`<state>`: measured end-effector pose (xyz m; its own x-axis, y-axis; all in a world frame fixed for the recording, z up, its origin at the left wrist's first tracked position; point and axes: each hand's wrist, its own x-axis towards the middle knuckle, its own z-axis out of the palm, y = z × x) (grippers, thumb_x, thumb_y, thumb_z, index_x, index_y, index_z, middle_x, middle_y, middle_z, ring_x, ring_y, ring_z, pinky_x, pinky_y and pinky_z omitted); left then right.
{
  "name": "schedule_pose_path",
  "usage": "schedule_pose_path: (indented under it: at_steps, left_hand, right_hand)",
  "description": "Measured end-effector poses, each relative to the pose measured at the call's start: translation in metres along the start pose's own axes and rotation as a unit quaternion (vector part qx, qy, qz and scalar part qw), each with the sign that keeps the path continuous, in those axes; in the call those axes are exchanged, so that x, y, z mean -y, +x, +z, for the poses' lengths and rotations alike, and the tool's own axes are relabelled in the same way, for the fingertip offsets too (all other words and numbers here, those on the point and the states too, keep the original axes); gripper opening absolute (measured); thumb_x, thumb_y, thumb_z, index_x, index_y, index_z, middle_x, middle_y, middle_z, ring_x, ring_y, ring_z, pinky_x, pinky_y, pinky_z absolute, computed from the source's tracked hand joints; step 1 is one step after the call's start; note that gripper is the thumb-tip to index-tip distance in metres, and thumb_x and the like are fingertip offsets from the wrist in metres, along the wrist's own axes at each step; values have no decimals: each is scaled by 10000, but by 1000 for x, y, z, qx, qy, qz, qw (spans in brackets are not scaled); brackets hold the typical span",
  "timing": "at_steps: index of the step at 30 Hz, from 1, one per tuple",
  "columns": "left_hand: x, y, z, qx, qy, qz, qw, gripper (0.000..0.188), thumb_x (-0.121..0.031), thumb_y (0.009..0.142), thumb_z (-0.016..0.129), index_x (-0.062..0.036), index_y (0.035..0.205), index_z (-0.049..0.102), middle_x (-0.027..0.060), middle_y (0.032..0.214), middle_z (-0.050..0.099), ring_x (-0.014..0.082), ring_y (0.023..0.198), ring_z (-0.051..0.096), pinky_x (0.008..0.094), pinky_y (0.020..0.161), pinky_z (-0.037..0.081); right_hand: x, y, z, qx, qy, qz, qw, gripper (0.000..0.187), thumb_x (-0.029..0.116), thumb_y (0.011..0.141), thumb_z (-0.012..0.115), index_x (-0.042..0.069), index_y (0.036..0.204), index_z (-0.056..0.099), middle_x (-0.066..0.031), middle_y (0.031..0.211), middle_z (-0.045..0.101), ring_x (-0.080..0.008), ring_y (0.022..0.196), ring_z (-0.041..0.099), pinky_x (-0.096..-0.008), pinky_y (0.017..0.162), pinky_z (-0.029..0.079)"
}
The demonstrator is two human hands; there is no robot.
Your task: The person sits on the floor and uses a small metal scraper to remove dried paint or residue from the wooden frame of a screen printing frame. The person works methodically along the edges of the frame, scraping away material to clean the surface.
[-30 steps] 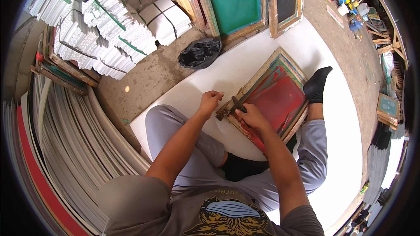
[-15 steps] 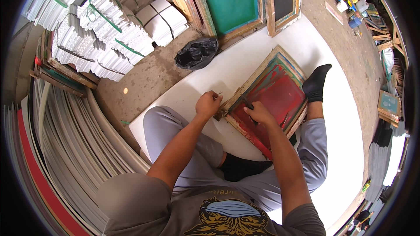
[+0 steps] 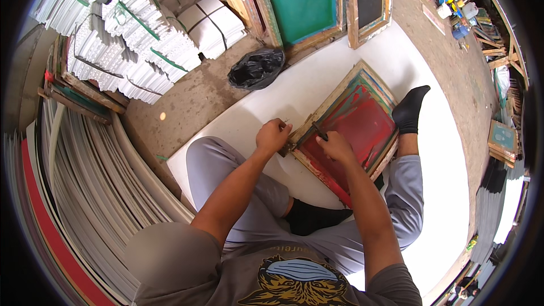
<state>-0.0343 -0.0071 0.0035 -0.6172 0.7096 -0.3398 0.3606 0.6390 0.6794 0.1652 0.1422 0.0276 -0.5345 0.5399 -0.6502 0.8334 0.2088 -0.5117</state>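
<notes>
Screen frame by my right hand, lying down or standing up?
Lying down: the screen frame shows its broad red face upward.

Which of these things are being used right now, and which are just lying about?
In use:
red-smeared framed screen
dark tool, kind unclear, in the right hand
left hand, near the screen's left corner
white surface underneath

Apparently just lying about:
black plastic bag
tied white stack
green framed screen
</notes>
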Motion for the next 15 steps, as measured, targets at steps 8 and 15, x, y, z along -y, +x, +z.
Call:
schedule_pose_path:
  at_steps: [8, 15]
  left_hand:
    - [-4, -2, -3, 11, 7, -1, 1000, 388, -440, 934, 691, -67, 998, 777, 142, 946, 771, 338, 914, 743, 451, 809, 575]
    - [-2, -2, 0, 21, 15, 4, 1000, 394, -442, 938, 689, -63, 1003, 778, 146, 953, 771, 336, 917, 744, 447, 816, 575]
  right_hand:
    - [-1, -4, -11, 171, 284, 94, 939, 448, 458, 1064, 573, 36, 1208, 619, -138, 902, 746, -208, 709, 726, -394, 591, 568]
    - [-4, 1, -17, 211, 300, 89, 926, 519, 483, 1073, 549, 28, 1322, 577, -157, 947, 762, -214, 758, 751, -369, 588, 574]
